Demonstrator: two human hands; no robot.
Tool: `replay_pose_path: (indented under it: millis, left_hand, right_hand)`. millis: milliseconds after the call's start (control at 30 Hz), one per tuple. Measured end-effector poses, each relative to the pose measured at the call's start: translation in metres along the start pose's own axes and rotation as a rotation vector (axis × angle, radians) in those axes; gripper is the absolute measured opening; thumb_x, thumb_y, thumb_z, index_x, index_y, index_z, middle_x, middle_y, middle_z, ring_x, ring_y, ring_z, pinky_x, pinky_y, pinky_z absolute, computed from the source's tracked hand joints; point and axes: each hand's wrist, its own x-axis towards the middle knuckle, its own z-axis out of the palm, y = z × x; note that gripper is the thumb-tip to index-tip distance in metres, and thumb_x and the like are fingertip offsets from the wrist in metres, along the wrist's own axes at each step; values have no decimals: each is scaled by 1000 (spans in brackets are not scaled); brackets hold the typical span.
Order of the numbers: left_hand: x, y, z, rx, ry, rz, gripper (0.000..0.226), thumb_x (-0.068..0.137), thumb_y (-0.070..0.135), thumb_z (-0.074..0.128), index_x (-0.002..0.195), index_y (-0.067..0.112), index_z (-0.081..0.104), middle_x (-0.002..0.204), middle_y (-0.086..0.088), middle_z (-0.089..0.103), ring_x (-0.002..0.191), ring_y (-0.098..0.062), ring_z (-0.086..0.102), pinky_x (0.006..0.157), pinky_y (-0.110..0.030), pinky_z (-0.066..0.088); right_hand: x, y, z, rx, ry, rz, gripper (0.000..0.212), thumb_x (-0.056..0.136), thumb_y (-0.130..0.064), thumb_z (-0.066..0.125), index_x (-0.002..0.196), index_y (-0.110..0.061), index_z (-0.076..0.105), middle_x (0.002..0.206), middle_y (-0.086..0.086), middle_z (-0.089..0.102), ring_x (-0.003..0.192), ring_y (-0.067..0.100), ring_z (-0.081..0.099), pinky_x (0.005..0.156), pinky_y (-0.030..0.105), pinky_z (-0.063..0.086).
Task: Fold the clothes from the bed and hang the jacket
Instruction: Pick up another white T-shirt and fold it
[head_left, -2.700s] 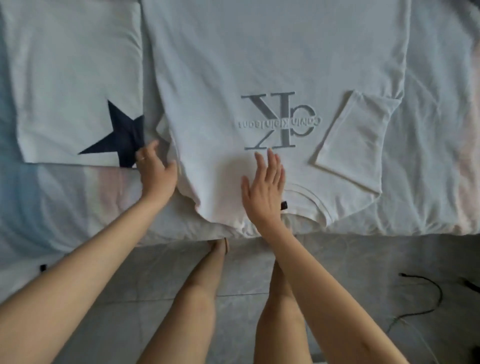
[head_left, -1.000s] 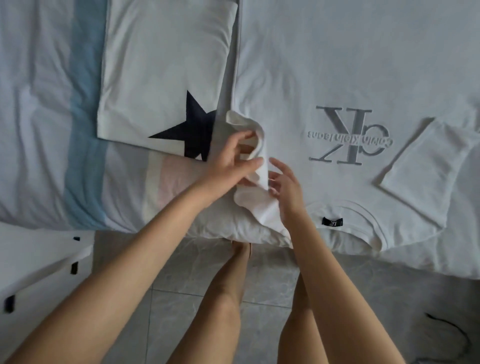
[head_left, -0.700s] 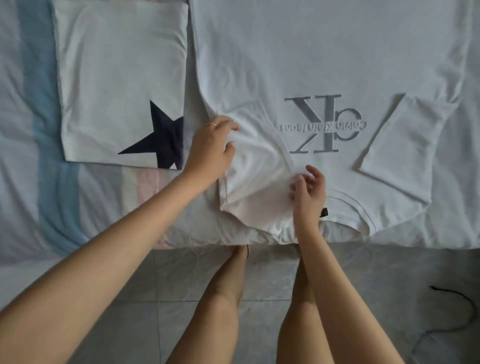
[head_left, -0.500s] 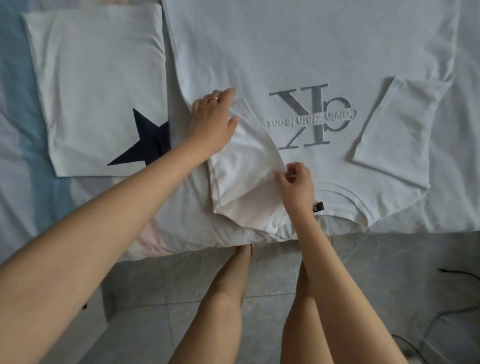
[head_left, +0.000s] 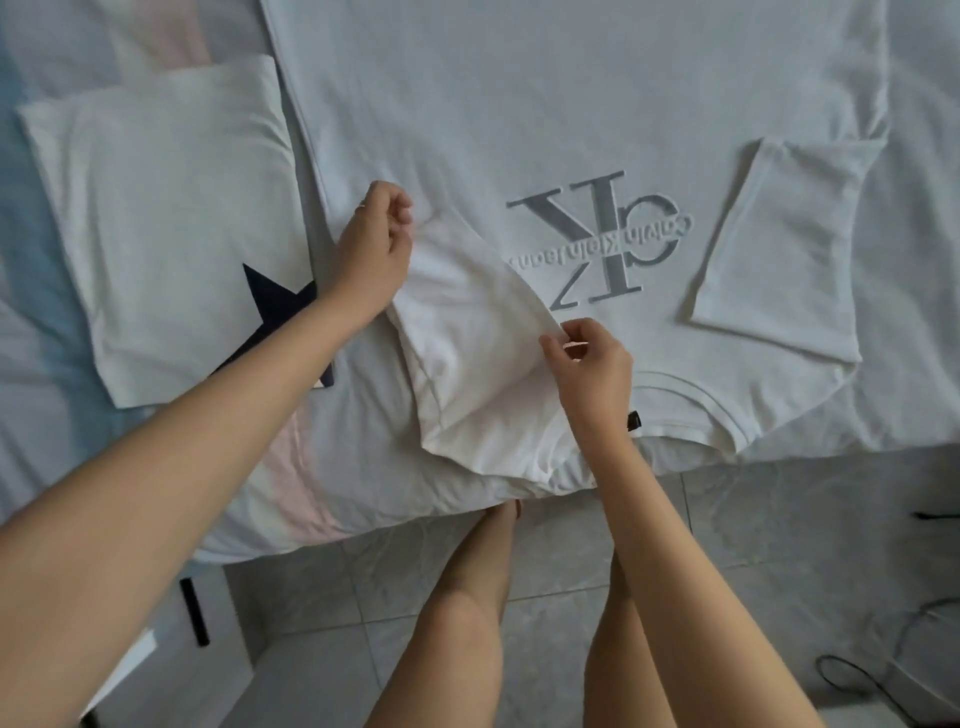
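White cotton is spreading over most of the bed sheet (head_left: 358, 467): a large T-shirt (head_left: 519, 104) with a grey logo is lying flat across the upper centre and right of the frame, its collar (head_left: 691, 400) pointing down toward the mattress edge. The person's two hands are working on the left sleeve (head_left: 467, 332), which is lying turned in over the shirt's body at centre frame. The right hand (head_left: 592, 369) is pinching the sleeve's inner edge between thumb and fingertips, just below the logo and beside the collar. The left hand (head_left: 371, 249) is sitting at the sleeve's upper corner with its fingers curled; I cannot tell whether it is gripping the cloth or only resting on it. The other sleeve (head_left: 779, 249) is lying folded in at the right. A folded shirt with a navy star (head_left: 171, 234) is resting at the left, just beside the left forearm.
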Motion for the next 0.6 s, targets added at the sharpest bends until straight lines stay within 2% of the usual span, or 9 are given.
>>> replay_pose_path:
  millis: [67,167,233,333,433,533,600]
  left_hand:
    - [-2,-5,0,221,-44,11,22,97,22,47,112,7,49,108,-6,56,92,-20,55,81,-39,48]
    - [-7,-7,-3,456,-95,59,33,96,35,48,107,4,48,104,-15,59,91,-34,57,74,-40,43]
    - [-9,-10,-7,532,-128,58,36,97,37,47,106,3,50,103,-17,61,91,-37,57,76,-39,39]
    - [-9,-17,-13,535,-151,103,24,100,24,43,105,2,52,99,-18,63,89,-35,57,84,-36,32]
    - [-10,-26,-16,466,-94,59,17,99,13,41,108,7,54,101,-12,64,95,-32,56,86,-35,26]
    - [-17,-29,-10,414,17,-5,22,93,11,51,115,10,52,115,-10,58,109,-31,51,94,-40,27]
    - [-33,-24,2,394,153,-39,31,87,14,58,117,7,50,127,-12,48,118,-31,44,97,-42,29]
  right_hand:
    - [13,3,2,-2,-26,126,12,84,-23,66,82,-12,61,73,-6,59,68,8,53,63,25,42]
    - [26,-1,0,-24,-75,166,24,83,-37,66,82,-13,61,71,-5,59,64,7,52,54,20,37]
    - [29,-4,1,-42,-150,131,25,84,-37,67,78,-14,60,65,-3,54,59,8,47,51,18,33]
    - [31,-5,-1,-94,-216,101,28,83,-32,69,69,-11,56,61,2,46,56,11,40,53,25,31]
    - [33,-4,-4,-95,-248,124,25,82,-30,71,71,-9,61,66,4,57,60,12,47,55,24,35]
    - [31,-3,1,-114,-220,114,39,88,-39,64,71,-4,60,66,9,58,60,14,48,54,25,34]
    - [30,-4,5,-110,-176,110,38,91,-40,59,77,-6,61,70,10,61,63,16,51,55,27,36]
